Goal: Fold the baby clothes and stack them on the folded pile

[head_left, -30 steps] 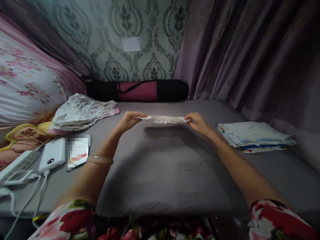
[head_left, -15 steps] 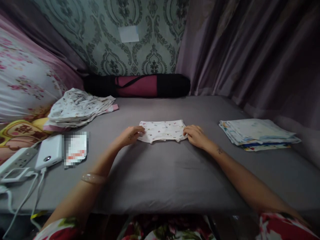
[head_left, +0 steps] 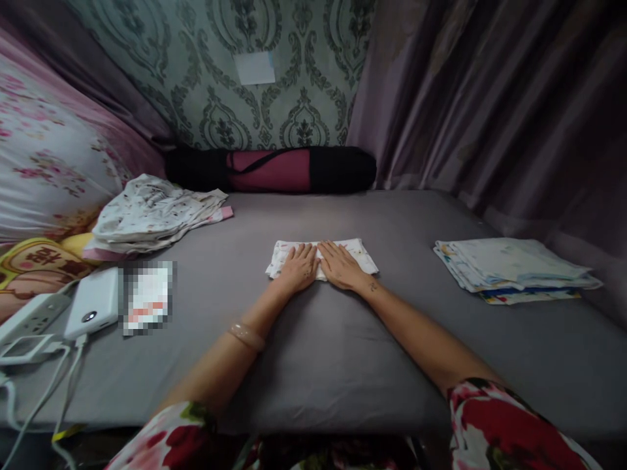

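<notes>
A small white printed garment (head_left: pixel 361 253) lies folded on the grey bedsheet (head_left: pixel 313 352) in front of me. Flat on its left half rests my left hand (head_left: pixel 298 266), fingers stretched out and pointing away from me. My right hand (head_left: pixel 340 264) lies flat beside it, its fingertips close to those of the left. Both hands hide the middle of the garment, so its exact kind cannot be made out. Neither hand grips anything.
A folded cloth stack (head_left: pixel 514 264) lies at right, and a loose pile of printed clothes (head_left: pixel 151 212) at left. Nearer left are a white power bank (head_left: pixel 95 303), a power strip (head_left: pixel 34 316) and cables. A black and maroon roll bag (head_left: pixel 269 170) lies along the wall.
My hands have moved inward from the garment's two side edges, and the fingers have gone from bent to flat on top. The garment now looks narrower front to back.
</notes>
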The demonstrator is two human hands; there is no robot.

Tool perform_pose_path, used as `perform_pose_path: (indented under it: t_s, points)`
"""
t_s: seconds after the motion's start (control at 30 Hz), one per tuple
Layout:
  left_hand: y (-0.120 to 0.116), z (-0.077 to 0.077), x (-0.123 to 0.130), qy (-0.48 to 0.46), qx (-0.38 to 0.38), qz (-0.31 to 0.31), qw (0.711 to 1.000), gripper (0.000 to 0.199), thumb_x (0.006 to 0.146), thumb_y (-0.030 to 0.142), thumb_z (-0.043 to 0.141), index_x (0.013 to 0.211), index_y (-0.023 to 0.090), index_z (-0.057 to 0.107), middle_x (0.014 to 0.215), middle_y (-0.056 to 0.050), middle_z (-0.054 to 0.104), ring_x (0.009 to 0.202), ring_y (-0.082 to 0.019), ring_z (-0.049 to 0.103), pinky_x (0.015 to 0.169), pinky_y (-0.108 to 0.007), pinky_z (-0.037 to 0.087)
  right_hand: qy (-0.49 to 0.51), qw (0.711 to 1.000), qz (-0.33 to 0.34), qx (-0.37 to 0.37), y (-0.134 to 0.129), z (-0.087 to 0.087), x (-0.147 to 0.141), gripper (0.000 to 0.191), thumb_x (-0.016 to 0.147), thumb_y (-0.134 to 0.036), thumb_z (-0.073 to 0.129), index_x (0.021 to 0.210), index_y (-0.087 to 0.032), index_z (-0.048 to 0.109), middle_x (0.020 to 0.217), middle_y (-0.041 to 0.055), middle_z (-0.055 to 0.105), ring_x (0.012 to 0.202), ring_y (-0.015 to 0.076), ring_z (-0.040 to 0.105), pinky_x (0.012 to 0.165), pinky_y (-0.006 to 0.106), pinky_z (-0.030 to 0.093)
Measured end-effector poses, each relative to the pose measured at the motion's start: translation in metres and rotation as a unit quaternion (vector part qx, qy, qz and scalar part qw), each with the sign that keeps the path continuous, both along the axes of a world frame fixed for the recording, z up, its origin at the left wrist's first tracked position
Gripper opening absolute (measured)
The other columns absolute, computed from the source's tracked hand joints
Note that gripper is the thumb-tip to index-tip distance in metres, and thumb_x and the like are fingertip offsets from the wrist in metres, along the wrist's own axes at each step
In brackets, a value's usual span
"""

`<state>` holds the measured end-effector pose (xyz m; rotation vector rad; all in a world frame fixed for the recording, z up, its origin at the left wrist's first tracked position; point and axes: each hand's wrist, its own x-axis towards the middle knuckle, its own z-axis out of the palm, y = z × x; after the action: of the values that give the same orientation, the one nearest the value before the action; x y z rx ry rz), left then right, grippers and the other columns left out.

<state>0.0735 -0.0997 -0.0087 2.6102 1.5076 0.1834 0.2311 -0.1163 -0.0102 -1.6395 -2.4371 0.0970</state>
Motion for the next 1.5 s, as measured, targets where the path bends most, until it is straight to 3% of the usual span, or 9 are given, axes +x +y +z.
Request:
perform_pose_path:
  t_s: [0.2, 0.33, 0.57, 0.83, 1.0, 1.17, 1.33, 1.5]
  points:
    - [0.000, -0.006, 0.000, 0.009, -0.003, 0.017, 1.000, 0.056, 0.101, 0.038, 0.022, 0.150, 0.014, 0.034, 0.156, -0.012, 0.036, 0.146, -0.028, 0.028, 0.120, -0.048, 0.019, 0.006, 1.000, 0.005, -0.009, 0.002, -0.009, 0.005, 0.059, 0.098, -0.029, 0.024, 0.151, -0.005, 0.033, 0.157, 0.0118, 0.032, 0.146, 0.0256, 0.026, 0.120, 0.043, 0.017]
    - [-0.001, -0.005, -0.002, 0.008, 0.002, 0.010, 1.000, 0.056, 0.102, 0.039, 0.022, 0.150, 0.013, 0.034, 0.155, -0.011, 0.037, 0.146, -0.027, 0.028, 0.120, -0.048, 0.020, 0.015, 1.000, 0.009, -0.024, 0.003, -0.006, 0.006, 0.060, 0.098, -0.030, 0.023, 0.151, -0.006, 0.033, 0.157, 0.0113, 0.032, 0.146, 0.0256, 0.025, 0.121, 0.044, 0.017]
    - [0.005, -0.002, -0.001, -0.023, 0.100, 0.028, 0.994, 0.051, 0.102, 0.032, 0.022, 0.144, 0.012, 0.042, 0.152, -0.012, 0.043, 0.146, -0.026, 0.029, 0.120, -0.048, 0.019, 0.033, 0.999, 0.010, 0.019, 0.010, 0.001, 0.004, 0.058, 0.098, -0.030, 0.021, 0.150, -0.007, 0.035, 0.156, 0.0115, 0.034, 0.147, 0.0222, 0.023, 0.122, 0.044, 0.013]
    - [0.016, -0.019, -0.002, 0.017, 0.038, 0.012, 0.999, 0.053, 0.102, 0.033, 0.022, 0.147, 0.012, 0.037, 0.154, -0.013, 0.039, 0.144, -0.028, 0.032, 0.117, -0.051, 0.025, 0.021, 0.999, 0.031, -0.019, 0.017, -0.009, 0.001, 0.058, 0.098, -0.031, 0.022, 0.149, -0.007, 0.036, 0.156, 0.0119, 0.034, 0.145, 0.0223, 0.028, 0.120, 0.042, 0.018]
    - [0.011, -0.009, -0.002, 0.005, 0.040, 0.018, 0.999, 0.051, 0.102, 0.033, 0.024, 0.145, 0.012, 0.040, 0.153, -0.013, 0.041, 0.144, -0.027, 0.033, 0.118, -0.050, 0.024, 0.021, 0.999, 0.020, -0.019, 0.014, -0.004, 0.003, 0.059, 0.099, -0.032, 0.021, 0.150, -0.005, 0.035, 0.156, 0.0126, 0.034, 0.146, 0.0231, 0.027, 0.121, 0.042, 0.017]
    - [0.003, 0.000, -0.003, -0.014, 0.109, 0.049, 0.993, 0.054, 0.102, 0.037, 0.022, 0.143, 0.010, 0.044, 0.152, -0.013, 0.041, 0.146, -0.027, 0.027, 0.120, -0.049, 0.017, 0.014, 0.999, -0.017, 0.035, 0.007, -0.001, 0.006, 0.059, 0.100, -0.034, 0.021, 0.149, -0.004, 0.036, 0.156, 0.0148, 0.033, 0.146, 0.0242, 0.025, 0.121, 0.043, 0.013]
    - [0.004, -0.005, -0.004, 0.019, 0.024, 0.035, 0.999, 0.057, 0.102, 0.039, 0.023, 0.145, 0.007, 0.040, 0.153, -0.017, 0.039, 0.144, -0.031, 0.031, 0.118, -0.052, 0.021, 0.010, 1.000, -0.023, -0.006, 0.005, -0.007, 0.007, 0.060, 0.100, -0.035, 0.022, 0.148, -0.002, 0.037, 0.154, 0.0165, 0.036, 0.145, 0.0259, 0.029, 0.120, 0.041, 0.018]
    - [0.004, -0.005, -0.004, 0.018, 0.015, 0.037, 0.999, 0.057, 0.102, 0.040, 0.022, 0.146, 0.008, 0.039, 0.154, -0.016, 0.037, 0.145, -0.030, 0.030, 0.119, -0.051, 0.020, 0.017, 0.999, -0.026, -0.019, 0.007, -0.008, 0.007, 0.061, 0.100, -0.037, 0.020, 0.149, -0.003, 0.036, 0.155, 0.0162, 0.034, 0.146, 0.0252, 0.026, 0.121, 0.042, 0.017]
